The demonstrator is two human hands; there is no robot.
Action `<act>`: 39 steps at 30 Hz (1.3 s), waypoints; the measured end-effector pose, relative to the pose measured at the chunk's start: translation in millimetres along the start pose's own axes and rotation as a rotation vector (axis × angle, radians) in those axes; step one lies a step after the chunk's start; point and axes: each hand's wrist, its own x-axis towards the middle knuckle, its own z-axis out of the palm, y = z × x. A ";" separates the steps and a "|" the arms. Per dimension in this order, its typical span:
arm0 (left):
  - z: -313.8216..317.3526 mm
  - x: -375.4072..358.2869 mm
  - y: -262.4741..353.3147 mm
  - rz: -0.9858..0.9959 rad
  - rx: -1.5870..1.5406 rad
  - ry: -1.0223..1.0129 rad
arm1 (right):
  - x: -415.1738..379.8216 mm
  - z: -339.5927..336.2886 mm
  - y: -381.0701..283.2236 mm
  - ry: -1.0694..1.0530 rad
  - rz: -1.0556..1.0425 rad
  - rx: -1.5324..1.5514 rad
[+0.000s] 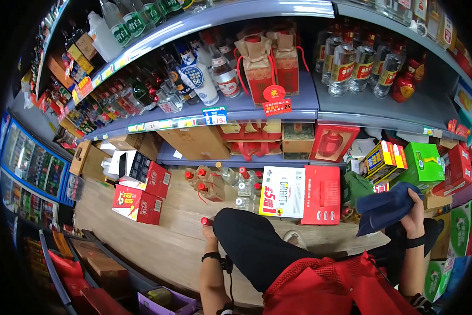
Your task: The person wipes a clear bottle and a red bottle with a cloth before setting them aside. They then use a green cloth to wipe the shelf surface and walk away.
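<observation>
My left hand (209, 234), beside my bent knee, is closed around a red-capped bottle (207, 221); most of the bottle is hidden. On the right, my right hand (415, 216) grips a dark blue cloth (385, 209) that hangs down toward the floor. In front of me on the floor stand paper-wrapped bottles (211, 191) and several clear bottles (245, 188), many with red caps. Next to them lie a white-and-yellow carton (282, 191) and a red box (322, 195).
Ahead, a shelf (294, 111) carries clear liquor bottles (342, 68) and red gift bags (257, 73). Red boxes (136, 205) sit on the floor at left. Green and yellow cartons (424, 163) are piled at right. A purple crate (168, 302) is behind my left arm.
</observation>
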 end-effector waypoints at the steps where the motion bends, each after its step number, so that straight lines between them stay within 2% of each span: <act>1: 21.2 12.2 -15.7 -0.114 -0.463 -0.118 | -7.5 7.4 -2.1 0.015 0.033 -0.011; 3: 62.4 31.1 -42.5 -0.359 -1.393 -0.345 | -10.2 4.9 -1.3 0.051 0.003 -0.040; 4: 75.7 35.3 -48.1 -0.301 -1.399 -0.350 | -11.9 3.9 -2.6 0.066 -0.013 -0.060; 8: 89.0 32.3 -28.9 -0.314 -1.337 -0.275 | -20.7 10.2 11.4 0.086 -0.026 -0.099; 15: 99.2 22.7 -24.9 -0.318 -1.149 -0.202 | -18.4 -3.0 31.2 0.155 0.029 -0.020; 22: 84.7 0.6 -21.0 -0.259 -0.597 -0.099 | -21.9 4.2 39.6 0.261 0.059 -0.059; 29: 59.0 -18.8 -14.5 -0.199 -0.181 -0.051 | -16.5 -0.4 46.5 0.239 0.090 -0.074; 39: 8.9 -39.8 3.2 -0.145 0.132 -0.033 | -17.9 -25.7 39.4 0.158 0.110 -0.071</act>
